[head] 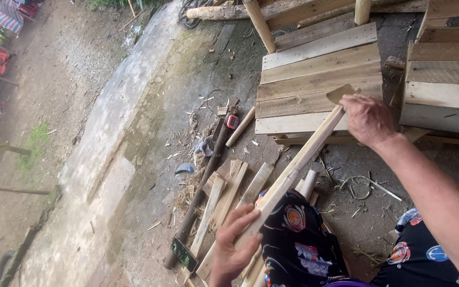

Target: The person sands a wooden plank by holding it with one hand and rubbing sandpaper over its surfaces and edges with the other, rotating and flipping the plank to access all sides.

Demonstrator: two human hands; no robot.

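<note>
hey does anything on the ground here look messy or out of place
Yes. Loose wooden slats lie fanned at odd angles by the left hand, with shavings and wood scraps scattered around them. The stacked planks behind the right hand sit neatly.

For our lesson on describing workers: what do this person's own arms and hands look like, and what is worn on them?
Both hands are bare: no gloves, rings or watch show on the left hand or right hand. The right forearm is bare too, with no sleeve in view. Only the left wrist shows. The legs below wear dark trousers with bright round patterns.
</note>
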